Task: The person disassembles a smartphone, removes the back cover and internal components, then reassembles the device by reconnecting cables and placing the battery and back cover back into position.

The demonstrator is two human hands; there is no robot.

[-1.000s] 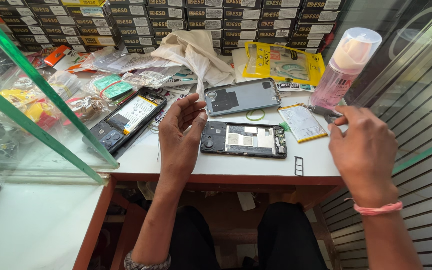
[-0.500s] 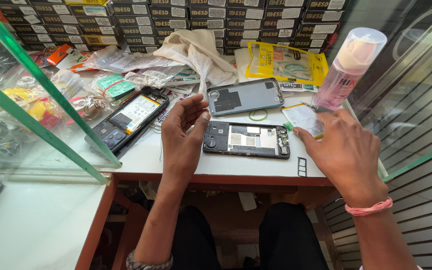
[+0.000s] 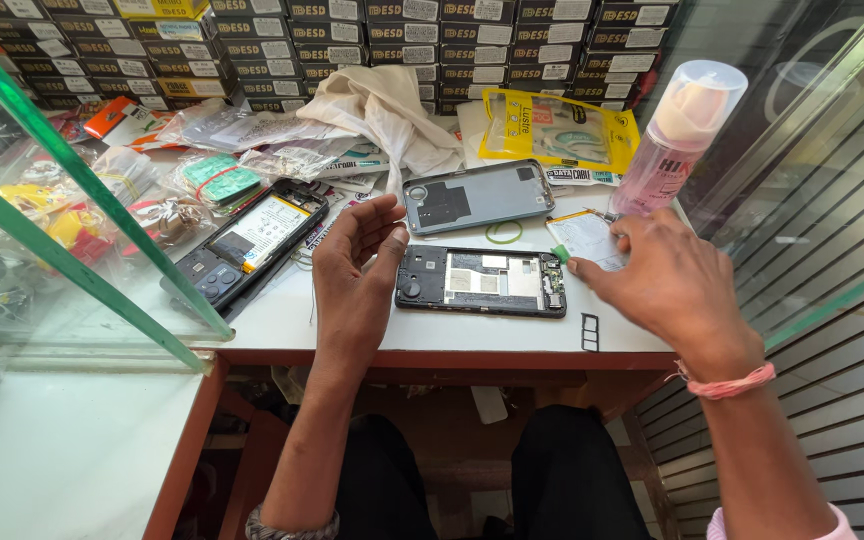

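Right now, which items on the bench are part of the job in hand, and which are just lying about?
In hand:
left hand
right hand
opened phone body
grey back cover
small card with green tab

Lying about:
pink spray bottle
yellow packet
cream cloth
black keypad phone
SIM tray

Right hand (image 3: 667, 280) blurred, fingertips covering the lower edge of a small white packet (image 3: 584, 236) at 3 o'clock of the opened phone (image 3: 480, 281); whether anything is pinched: indeterminable; left hand (image 3: 357, 270) palm contents unclear; glass case (image 3: 62, 230) cropped at left edge.
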